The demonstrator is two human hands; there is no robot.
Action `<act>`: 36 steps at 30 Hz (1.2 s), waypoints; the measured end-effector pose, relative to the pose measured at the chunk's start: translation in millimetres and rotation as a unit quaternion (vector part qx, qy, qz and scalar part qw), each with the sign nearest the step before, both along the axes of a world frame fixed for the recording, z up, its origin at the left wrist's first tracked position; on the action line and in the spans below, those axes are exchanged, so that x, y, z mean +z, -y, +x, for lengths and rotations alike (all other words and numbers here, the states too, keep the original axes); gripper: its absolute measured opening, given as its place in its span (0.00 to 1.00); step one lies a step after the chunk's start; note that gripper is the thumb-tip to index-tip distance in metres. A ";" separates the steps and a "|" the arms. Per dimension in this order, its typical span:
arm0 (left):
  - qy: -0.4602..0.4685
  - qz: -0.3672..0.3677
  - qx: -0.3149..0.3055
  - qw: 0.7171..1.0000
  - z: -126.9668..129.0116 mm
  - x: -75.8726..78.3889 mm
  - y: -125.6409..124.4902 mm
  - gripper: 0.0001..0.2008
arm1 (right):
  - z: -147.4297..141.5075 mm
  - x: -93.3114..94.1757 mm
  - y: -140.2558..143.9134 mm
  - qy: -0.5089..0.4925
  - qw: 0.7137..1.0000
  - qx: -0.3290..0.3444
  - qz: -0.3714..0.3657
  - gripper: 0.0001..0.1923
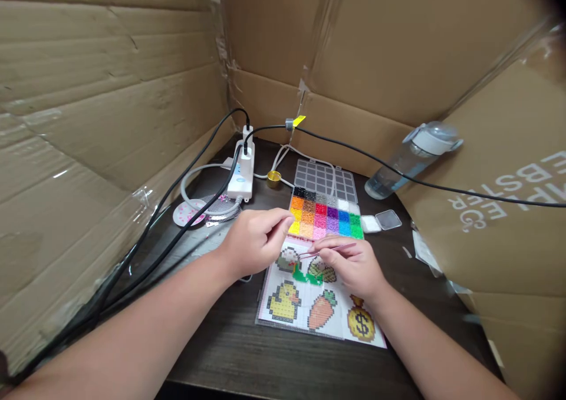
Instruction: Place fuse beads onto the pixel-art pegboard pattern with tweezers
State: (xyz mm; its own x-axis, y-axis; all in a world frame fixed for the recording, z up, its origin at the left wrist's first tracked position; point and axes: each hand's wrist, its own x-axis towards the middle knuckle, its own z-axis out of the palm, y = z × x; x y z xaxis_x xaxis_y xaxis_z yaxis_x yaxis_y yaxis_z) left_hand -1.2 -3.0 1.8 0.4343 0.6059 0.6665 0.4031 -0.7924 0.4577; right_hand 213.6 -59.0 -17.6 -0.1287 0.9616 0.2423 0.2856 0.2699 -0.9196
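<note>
My right hand (pixel 356 264) holds pink tweezers (pixel 329 251) above the pattern sheet (pixel 300 323), their tips pointing left over a patch of green beads (pixel 305 275). My left hand (pixel 260 241) is closed, thumb against the curled fingers, by the left edge of the bead box (pixel 331 212). Whatever it may hold is hidden. The box has small compartments of beads sorted by colour. Printed on the sheet are pixel pictures, among them a yellow duck (pixel 284 301), a carrot (pixel 322 310) and a money bag (pixel 361 320).
Behind the bead box lies its clear gridded lid (pixel 325 179). A power strip (pixel 241 173) with black cables stands at the back left, near a small gold cup (pixel 273 179). A water bottle (pixel 411 158) leans at the right. Cardboard walls (pixel 375 46) enclose the table.
</note>
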 end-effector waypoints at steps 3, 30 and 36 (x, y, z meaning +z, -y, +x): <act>0.000 0.004 0.005 1.000 0.1 1.7 -0.4 0.09 | -2.8 -6.2 -0.8 -0.004 0.999 0.031 -0.018 0.07; -0.020 0.045 0.011 0.999 -0.5 6.7 2.3 0.06 | -4.0 -4.4 -1.8 0.002 0.993 0.096 -0.067 0.09; -0.003 0.029 0.018 0.999 -0.3 8.4 3.5 0.07 | -1.2 -4.4 -2.0 -0.020 0.995 0.082 -0.052 0.10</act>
